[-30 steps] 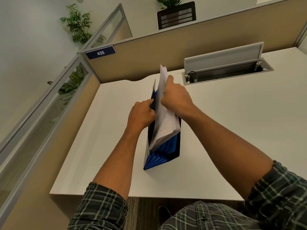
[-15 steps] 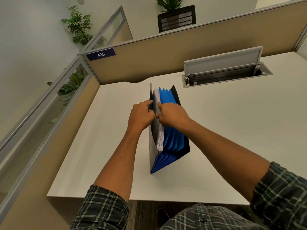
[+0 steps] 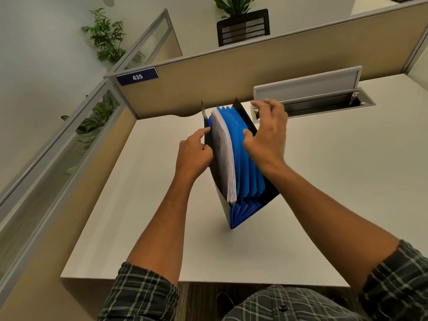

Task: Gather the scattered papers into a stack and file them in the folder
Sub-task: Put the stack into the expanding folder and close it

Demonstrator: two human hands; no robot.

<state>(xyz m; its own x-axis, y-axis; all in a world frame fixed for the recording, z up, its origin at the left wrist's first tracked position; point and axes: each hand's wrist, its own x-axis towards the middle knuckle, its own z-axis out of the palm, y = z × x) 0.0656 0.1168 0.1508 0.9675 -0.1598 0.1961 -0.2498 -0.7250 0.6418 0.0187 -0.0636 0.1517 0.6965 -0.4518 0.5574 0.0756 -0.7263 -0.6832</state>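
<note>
Seen from the head camera, a blue accordion folder point(image 3: 247, 163) stands on its narrow base on the white counter point(image 3: 324, 193), fanned apart between a person's two hands. The left hand point(image 3: 194, 154) pinches the folder's front wall, forefinger stretched along its upper edge; the right hand point(image 3: 268, 135) hovers spread and empty just beyond the rear pockets, thumb touching or nearly touching a blue divider. The stack of papers point(image 3: 224, 156) sits in the front pocket, right beside the left hand, its edges still proud of the rim. The sheets look light and limp, apt to bow or splay, so pressing down along their top edge seems safest. The folder's thin plastic walls appear springy and tippy on that slim base; a grip on both outer covers would likely steady it.
</note>
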